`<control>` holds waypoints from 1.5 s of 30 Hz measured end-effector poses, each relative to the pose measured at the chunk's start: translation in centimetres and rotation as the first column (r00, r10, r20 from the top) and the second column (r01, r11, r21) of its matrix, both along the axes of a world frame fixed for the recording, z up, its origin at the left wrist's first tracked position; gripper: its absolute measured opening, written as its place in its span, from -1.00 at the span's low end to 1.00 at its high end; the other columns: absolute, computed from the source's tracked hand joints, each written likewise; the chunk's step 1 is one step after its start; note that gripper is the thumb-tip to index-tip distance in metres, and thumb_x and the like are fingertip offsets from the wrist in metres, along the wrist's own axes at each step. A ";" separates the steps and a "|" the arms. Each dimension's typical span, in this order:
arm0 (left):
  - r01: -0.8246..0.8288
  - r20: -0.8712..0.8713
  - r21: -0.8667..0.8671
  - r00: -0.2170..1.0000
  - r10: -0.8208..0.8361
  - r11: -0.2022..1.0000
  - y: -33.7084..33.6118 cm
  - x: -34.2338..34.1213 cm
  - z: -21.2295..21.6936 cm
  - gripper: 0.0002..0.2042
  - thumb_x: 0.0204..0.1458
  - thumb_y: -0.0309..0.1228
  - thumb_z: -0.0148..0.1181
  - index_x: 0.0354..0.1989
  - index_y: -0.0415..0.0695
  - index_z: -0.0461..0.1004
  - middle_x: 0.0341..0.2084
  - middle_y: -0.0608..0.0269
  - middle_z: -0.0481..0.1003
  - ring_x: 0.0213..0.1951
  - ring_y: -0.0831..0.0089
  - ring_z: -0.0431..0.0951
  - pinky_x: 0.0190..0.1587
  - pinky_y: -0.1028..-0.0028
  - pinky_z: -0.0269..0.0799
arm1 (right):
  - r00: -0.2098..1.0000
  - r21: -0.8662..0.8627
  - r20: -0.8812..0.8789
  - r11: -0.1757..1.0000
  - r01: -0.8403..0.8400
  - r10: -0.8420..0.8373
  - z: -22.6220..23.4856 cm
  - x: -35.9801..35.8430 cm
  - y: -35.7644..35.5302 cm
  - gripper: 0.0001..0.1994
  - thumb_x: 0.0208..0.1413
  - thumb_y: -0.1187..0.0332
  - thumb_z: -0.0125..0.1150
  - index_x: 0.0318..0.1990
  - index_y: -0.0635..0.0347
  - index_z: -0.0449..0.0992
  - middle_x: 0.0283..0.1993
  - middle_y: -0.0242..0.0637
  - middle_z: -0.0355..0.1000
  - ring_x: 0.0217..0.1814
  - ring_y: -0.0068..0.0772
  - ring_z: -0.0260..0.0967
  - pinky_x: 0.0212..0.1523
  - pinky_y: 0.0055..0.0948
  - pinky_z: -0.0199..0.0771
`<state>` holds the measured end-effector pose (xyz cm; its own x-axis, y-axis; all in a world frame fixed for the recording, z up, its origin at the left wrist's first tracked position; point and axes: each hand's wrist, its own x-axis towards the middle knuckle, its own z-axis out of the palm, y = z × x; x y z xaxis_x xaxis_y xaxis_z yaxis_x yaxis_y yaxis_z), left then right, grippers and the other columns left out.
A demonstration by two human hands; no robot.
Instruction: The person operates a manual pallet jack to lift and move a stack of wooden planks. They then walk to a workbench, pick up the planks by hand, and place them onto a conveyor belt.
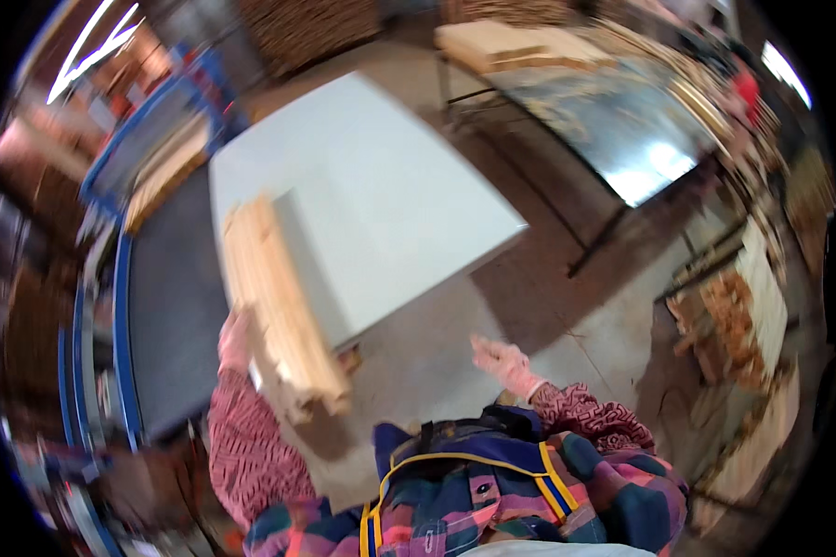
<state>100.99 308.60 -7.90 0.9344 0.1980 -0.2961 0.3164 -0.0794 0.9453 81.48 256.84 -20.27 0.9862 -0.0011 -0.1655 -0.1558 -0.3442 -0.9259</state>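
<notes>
wooden slats (283, 302), a pale bundle of them stacked together, rode tilted across the person's left side, the near end low by the chest and the far end lifted over the white panel (381, 186). the left hand (237, 339), in a pinkish glove, pressed against the bundle's left edge near its lower end; it seemed to grasp or brace the wood, though blur hid the fingers. the right hand (503, 360), gloved the same way, hung free to the right of the bundle with fingers loosely spread, holding nothing and touching nothing.

judging by this, the step in hand was carrying the bundle toward the white panel, one-handed. the next move looked to call for the right hand coming under the bundle's near end, since a long stack balanced on one arm could tip or fan apart.

beyond the bundle's left side ran a dark belt surface (172, 306) framed in blue. right of the white panel stood a shiny metal table (622, 121), and further right, piles of timber offcuts (743, 316).

motion smeared the whole view. how many slats made up the bundle could not be told, and its underside and the left palm were hidden.
</notes>
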 end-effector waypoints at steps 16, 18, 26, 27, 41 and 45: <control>0.017 0.063 0.991 0.821 -0.568 0.135 -47.8 15.7 -5.8 -0.31 0.18 0.00 0.14 0.39 -0.14 0.20 0.36 -0.06 0.21 0.37 -0.03 0.18 0.39 0.17 0.14 | 0.862 0.054 -0.318 0.901 0.431 -0.394 -3.6 -6.2 -28.2 -0.44 0.19 -0.04 0.17 0.28 0.02 0.45 0.18 -0.03 0.50 0.26 -0.04 0.43 0.25 -0.26 0.39; 0.016 0.014 0.999 0.780 -0.625 0.042 -56.8 17.2 -5.7 -0.32 0.19 0.04 0.11 0.37 -0.15 0.23 0.33 -0.07 0.25 0.35 -0.04 0.21 0.38 0.15 0.15 | 0.860 0.092 -0.256 0.874 0.477 -0.442 -4.9 -6.1 -30.0 -0.43 0.18 -0.08 0.17 0.27 0.01 0.46 0.20 -0.02 0.48 0.29 -0.02 0.39 0.29 -0.26 0.34; 0.304 0.113 0.922 0.381 -0.917 0.240 -84.7 18.9 -13.0 -0.39 0.09 -0.08 0.22 0.23 -0.22 0.35 0.15 -0.11 0.41 0.18 -0.06 0.38 0.23 0.10 0.33 | 0.614 -0.232 -0.396 0.721 0.653 -0.683 -5.2 -8.2 -44.4 -0.38 0.15 -0.17 0.11 0.25 -0.01 0.48 0.21 -0.04 0.47 0.28 0.01 0.39 0.29 -0.24 0.35; 0.255 0.214 0.924 0.279 -0.936 0.287 -86.7 18.5 -16.2 -0.37 0.07 -0.08 0.23 0.25 -0.22 0.35 0.18 -0.11 0.40 0.21 -0.05 0.36 0.27 0.12 0.29 | 0.546 -0.267 -0.428 0.678 0.685 -0.720 -4.9 -8.1 -46.3 -0.37 0.14 -0.18 0.11 0.25 -0.02 0.48 0.21 -0.05 0.47 0.28 0.02 0.39 0.29 -0.23 0.35; 0.515 -0.047 0.846 -0.188 -0.981 -0.139 -123.9 10.9 -16.7 -0.44 -0.02 -0.07 0.28 0.13 -0.10 0.39 0.10 0.01 0.41 0.18 0.02 0.35 0.26 0.15 0.26 | 0.387 -0.486 -0.558 0.667 0.565 -0.734 -12.1 -10.3 -68.2 -0.66 0.23 0.03 -0.04 -0.23 0.04 0.57 -0.33 -0.18 0.58 -0.25 -0.15 0.55 -0.18 -0.24 0.46; 0.259 0.229 0.941 -0.015 -0.973 0.217 -127.9 17.2 -22.8 -0.51 0.00 -0.12 0.24 0.06 -0.11 0.41 0.03 0.00 0.42 0.12 -0.04 0.36 0.23 0.13 0.25 | 0.643 -0.604 -0.340 0.684 0.410 -0.686 -15.4 -10.4 -78.9 -0.69 0.25 0.21 -0.02 0.08 -0.26 0.55 -0.03 -0.10 0.57 0.02 0.05 0.53 0.08 -0.12 0.50</control>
